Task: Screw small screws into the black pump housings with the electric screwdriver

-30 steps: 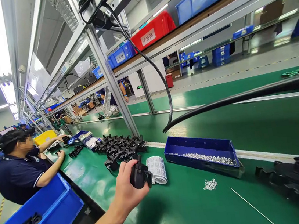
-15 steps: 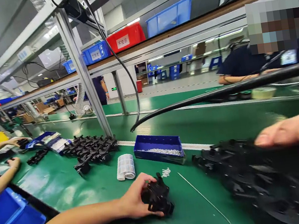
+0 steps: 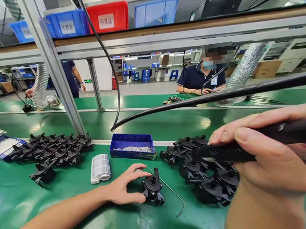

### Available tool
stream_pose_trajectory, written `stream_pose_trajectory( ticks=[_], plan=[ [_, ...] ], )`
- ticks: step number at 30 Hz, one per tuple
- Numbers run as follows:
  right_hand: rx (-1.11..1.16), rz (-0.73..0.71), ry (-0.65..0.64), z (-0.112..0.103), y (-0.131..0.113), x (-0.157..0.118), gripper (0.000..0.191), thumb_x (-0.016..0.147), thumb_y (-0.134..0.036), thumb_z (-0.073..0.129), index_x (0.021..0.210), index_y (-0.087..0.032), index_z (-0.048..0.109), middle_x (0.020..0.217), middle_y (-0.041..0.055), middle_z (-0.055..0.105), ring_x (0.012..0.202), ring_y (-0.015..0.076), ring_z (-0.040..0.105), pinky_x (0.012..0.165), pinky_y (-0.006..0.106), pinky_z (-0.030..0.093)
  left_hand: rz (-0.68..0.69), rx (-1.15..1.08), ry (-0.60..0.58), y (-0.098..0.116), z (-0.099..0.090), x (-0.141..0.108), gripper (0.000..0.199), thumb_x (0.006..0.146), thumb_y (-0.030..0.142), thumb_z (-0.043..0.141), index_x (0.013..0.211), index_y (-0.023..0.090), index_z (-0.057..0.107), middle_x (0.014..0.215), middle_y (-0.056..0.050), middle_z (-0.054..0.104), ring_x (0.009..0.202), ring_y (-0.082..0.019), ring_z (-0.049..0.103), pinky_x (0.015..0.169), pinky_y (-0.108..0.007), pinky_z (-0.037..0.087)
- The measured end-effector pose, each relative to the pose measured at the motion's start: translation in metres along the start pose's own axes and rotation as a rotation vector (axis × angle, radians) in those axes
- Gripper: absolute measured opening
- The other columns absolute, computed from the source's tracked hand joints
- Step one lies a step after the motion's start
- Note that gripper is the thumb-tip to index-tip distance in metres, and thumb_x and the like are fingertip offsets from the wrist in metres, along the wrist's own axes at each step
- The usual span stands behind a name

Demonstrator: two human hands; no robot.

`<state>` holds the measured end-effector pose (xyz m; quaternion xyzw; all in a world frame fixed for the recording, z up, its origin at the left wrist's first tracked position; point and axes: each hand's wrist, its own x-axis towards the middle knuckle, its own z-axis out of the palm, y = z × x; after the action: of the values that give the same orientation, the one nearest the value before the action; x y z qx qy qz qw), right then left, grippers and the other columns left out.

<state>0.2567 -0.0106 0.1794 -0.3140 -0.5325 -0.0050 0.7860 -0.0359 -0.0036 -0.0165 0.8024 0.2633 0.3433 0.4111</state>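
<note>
My left hand [image 3: 125, 186] is open, thumb and fingers spread beside a black pump-like part [image 3: 153, 186] that stands upright on the green mat. The thumb tip is at its side; I cannot tell whether it touches. My right hand [image 3: 271, 147] is wrapped round a black electric screwdriver [image 3: 287, 135] that points left, its tip lost against a cluster of similar black parts [image 3: 213, 189]. A thin bent metal rod [image 3: 173, 191] lies right of the single part. A few small screws [image 3: 138, 170] show behind my left fingers.
A blue tray [image 3: 132, 155] of small screws stands behind my left hand, with a roll of white labels [image 3: 100, 168] left of it. More black parts [image 3: 52, 149] stand in rows farther left. A black cable [image 3: 196, 101] crosses ahead. A co-worker [image 3: 200, 77] sits opposite.
The view has swung right and levelled. The black part, earlier tilted in my left hand, now stands upright on the mat with the fingers loosened. The electric screwdriver now shows in my right hand.
</note>
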Motion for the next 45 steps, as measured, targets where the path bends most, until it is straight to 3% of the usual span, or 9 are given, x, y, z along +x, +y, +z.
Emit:
stream_pose_trajectory(
  ticks=[3, 7, 11, 17, 21, 25, 28, 38, 45],
  plan=[
    [0.059, -0.018, 0.035, 0.005, 0.006, -0.003, 0.025, 0.083, -0.041, 0.088, 0.068, -0.030, 0.072, 0.064, 0.0042, 0.067, 0.050, 0.0239, 0.067, 0.044, 0.040, 0.053, -0.101, 0.046, 0.145, 0.009, 0.022, 0.010, 0.053, 0.100, 0.047, 0.085, 0.150, 0.030, 0.081, 0.169, -0.018, 0.057, 0.158, -0.042, 0.058, 0.137, -0.065, 0.042],
    [0.098, -0.057, 0.047, 0.009, 0.010, -0.008, 0.020, 0.076, -0.029, 0.087, 0.066, -0.026, 0.070, 0.066, 0.0032, 0.068, 0.050, 0.0213, 0.067, 0.044, 0.035, 0.051, -0.188, 0.054, 0.061, 0.017, 0.038, 0.025, 0.047, 0.097, 0.049, 0.088, 0.137, 0.024, 0.087, 0.144, -0.016, 0.075, 0.133, -0.034, 0.073, 0.127, -0.053, 0.053],
    [0.174, 0.033, 0.038, 0.011, 0.010, -0.012, 0.013, 0.071, -0.018, 0.085, 0.073, -0.023, 0.073, 0.067, 0.0005, 0.070, 0.051, 0.0200, 0.070, 0.045, 0.031, 0.053, -0.193, -0.003, 0.021, 0.019, 0.033, 0.033, 0.047, 0.099, 0.048, 0.085, 0.137, 0.019, 0.087, 0.120, -0.013, 0.086, 0.111, -0.027, 0.079, 0.109, -0.042, 0.059],
    [0.366, 0.045, -0.105, 0.014, 0.012, -0.014, 0.020, 0.069, -0.005, 0.086, 0.079, -0.019, 0.076, 0.064, 0.0005, 0.075, 0.045, 0.0224, 0.070, 0.041, 0.033, 0.059, -0.312, -0.051, -0.205, 0.013, 0.008, 0.057, 0.056, 0.092, 0.049, 0.091, 0.140, 0.021, 0.087, 0.130, -0.011, 0.086, 0.118, -0.029, 0.077, 0.099, -0.035, 0.058],
    [0.306, 0.141, -0.210, 0.009, 0.007, -0.021, 0.017, 0.076, -0.011, 0.090, 0.082, -0.019, 0.076, 0.070, 0.0020, 0.078, 0.055, 0.0215, 0.075, 0.052, 0.033, 0.064, -0.305, -0.006, -0.254, 0.007, -0.017, 0.068, 0.052, 0.098, 0.042, 0.086, 0.145, 0.023, 0.082, 0.139, -0.010, 0.084, 0.123, -0.027, 0.078, 0.101, -0.033, 0.060],
    [0.353, 0.264, -0.243, 0.002, 0.006, -0.026, 0.018, 0.080, -0.011, 0.088, 0.087, -0.021, 0.075, 0.071, 0.0001, 0.076, 0.058, 0.0194, 0.073, 0.060, 0.032, 0.065, -0.438, 0.469, -0.045, -0.009, -0.026, 0.063, 0.024, 0.101, 0.016, 0.070, 0.114, 0.019, 0.089, 0.117, -0.010, 0.087, 0.112, -0.027, 0.080, 0.098, -0.034, 0.058],
    [0.465, 0.303, -0.331, 0.004, 0.012, -0.027, 0.016, 0.084, -0.009, 0.083, 0.092, -0.022, 0.077, 0.071, -0.0002, 0.075, 0.057, 0.0188, 0.072, 0.058, 0.030, 0.065, -0.474, 0.599, -0.057, -0.024, -0.024, 0.057, 0.026, 0.096, 0.006, 0.068, 0.101, 0.018, 0.090, 0.110, -0.014, 0.085, 0.109, -0.032, 0.080, 0.095, -0.037, 0.056],
    [0.539, 0.382, -0.554, 0.024, 0.037, -0.044, 0.011, 0.098, -0.015, 0.083, 0.100, -0.022, 0.076, 0.079, 0.0005, 0.076, 0.064, 0.0195, 0.077, 0.062, 0.031, 0.069, -0.397, 0.894, -0.272, -0.027, -0.016, 0.051, 0.029, 0.100, 0.006, 0.060, 0.091, 0.021, 0.083, 0.107, -0.011, 0.075, 0.103, -0.028, 0.075, 0.076, -0.034, 0.047],
    [0.608, 0.541, -0.551, 0.050, 0.046, -0.067, 0.016, 0.098, -0.025, 0.089, 0.099, -0.023, 0.073, 0.074, 0.0016, 0.079, 0.061, 0.0196, 0.077, 0.061, 0.028, 0.064, -0.486, 0.840, -0.223, -0.026, -0.019, 0.052, 0.033, 0.106, 0.013, 0.053, 0.085, 0.020, 0.077, 0.108, -0.013, 0.076, 0.107, -0.029, 0.076, 0.089, -0.036, 0.052]
  ],
)
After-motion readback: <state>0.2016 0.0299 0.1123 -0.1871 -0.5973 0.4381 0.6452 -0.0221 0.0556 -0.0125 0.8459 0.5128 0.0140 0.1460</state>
